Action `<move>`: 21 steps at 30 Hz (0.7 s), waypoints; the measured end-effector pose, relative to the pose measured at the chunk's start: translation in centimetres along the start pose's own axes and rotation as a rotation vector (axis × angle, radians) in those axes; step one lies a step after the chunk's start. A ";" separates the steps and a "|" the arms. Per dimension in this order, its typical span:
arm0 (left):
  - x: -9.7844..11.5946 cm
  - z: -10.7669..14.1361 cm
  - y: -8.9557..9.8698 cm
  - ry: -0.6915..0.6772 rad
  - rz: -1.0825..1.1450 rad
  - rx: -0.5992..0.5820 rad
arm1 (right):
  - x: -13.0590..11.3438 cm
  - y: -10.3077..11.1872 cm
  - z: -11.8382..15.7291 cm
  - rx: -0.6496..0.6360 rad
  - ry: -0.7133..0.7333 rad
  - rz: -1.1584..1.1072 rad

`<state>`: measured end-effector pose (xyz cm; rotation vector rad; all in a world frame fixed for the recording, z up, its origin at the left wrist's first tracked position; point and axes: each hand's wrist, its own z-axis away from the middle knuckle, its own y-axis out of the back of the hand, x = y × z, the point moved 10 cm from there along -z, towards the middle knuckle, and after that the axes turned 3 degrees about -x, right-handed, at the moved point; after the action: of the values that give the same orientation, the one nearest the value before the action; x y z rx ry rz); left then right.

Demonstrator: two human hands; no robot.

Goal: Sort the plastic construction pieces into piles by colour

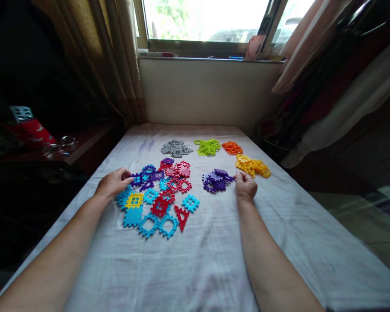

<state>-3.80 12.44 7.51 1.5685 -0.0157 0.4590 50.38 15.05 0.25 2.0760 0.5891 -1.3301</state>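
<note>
My left hand [114, 182] is closed at the left edge of a mixed pile, its fingertips pinching a purple piece [136, 179]. Blue pieces [133, 216], red pieces [160, 206] and one yellow piece [134, 200] lie in that mixed pile. To the right, a pile of purple pieces [215, 180] rests on the sheet. My right hand [245, 185] is at its right edge, thumb and finger closed on a purple piece [229, 177].
Gray [176, 148], lime green [208, 147], orange [232, 148] and yellow [251, 166] piles lie farther back on the white sheet [211, 255]. Glasses [60, 146] sit on a dark side table at left. Clothes [341, 99] hang at right.
</note>
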 end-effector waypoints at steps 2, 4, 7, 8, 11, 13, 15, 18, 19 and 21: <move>0.1 -0.1 0.8 -0.009 0.137 0.045 | 0.6 -0.5 -0.6 -0.023 -0.030 -0.021; 1.0 -0.4 1.3 -0.041 0.313 0.079 | 1.0 -1.0 -1.3 -0.049 -0.053 -0.049; 4.7 -0.5 0.5 -0.123 0.605 0.054 | 0.8 -1.3 -1.9 -0.075 -0.027 -0.050; 6.5 -0.4 -0.4 -0.144 0.689 0.015 | 0.6 -1.3 -1.9 -0.077 -0.007 -0.038; 13.0 0.2 -4.1 -0.185 0.815 -0.132 | 0.0 -1.1 -1.5 -0.074 0.041 -0.006; 16.9 0.5 -6.6 -0.193 0.810 -0.175 | -0.1 -1.0 -1.1 -0.079 0.048 -0.011; 20.0 0.3 -9.0 -0.184 0.786 -0.211 | -0.1 -1.1 -0.9 -0.094 0.034 -0.035; 22.9 -0.5 -11.7 -0.156 0.711 -0.233 | 0.1 -1.1 -0.9 -0.106 0.006 -0.074; 23.6 -0.8 -12.2 -0.149 0.677 -0.235 | 0.0 -1.1 -0.9 -0.106 0.003 -0.084; 24.5 -1.4 -13.0 -0.141 0.601 -0.234 | -0.1 -1.2 -1.0 -0.107 0.007 -0.094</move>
<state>21.99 21.24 2.32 1.3439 -0.6407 0.7820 50.24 16.56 0.36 1.9889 0.7531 -1.3146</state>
